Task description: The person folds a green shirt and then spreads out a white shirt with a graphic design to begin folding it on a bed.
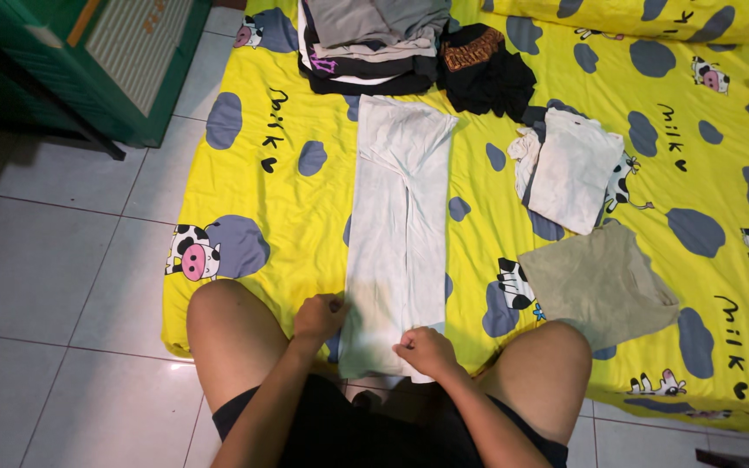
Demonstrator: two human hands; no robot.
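Observation:
A pale grey-white garment (400,234) lies folded lengthwise into a long strip on the yellow cow-print bedsheet (305,225). My left hand (318,316) pinches the strip's near left corner. My right hand (426,351) grips its near right hem. Both knees rest against the mattress edge on either side of the strip.
A stack of folded dark and grey clothes (374,43) sits at the far end, with a black garment (487,74) beside it. A folded white garment (569,169) and an olive one (600,282) lie to the right. A green cabinet (88,61) stands on the tiled floor (54,286) at left.

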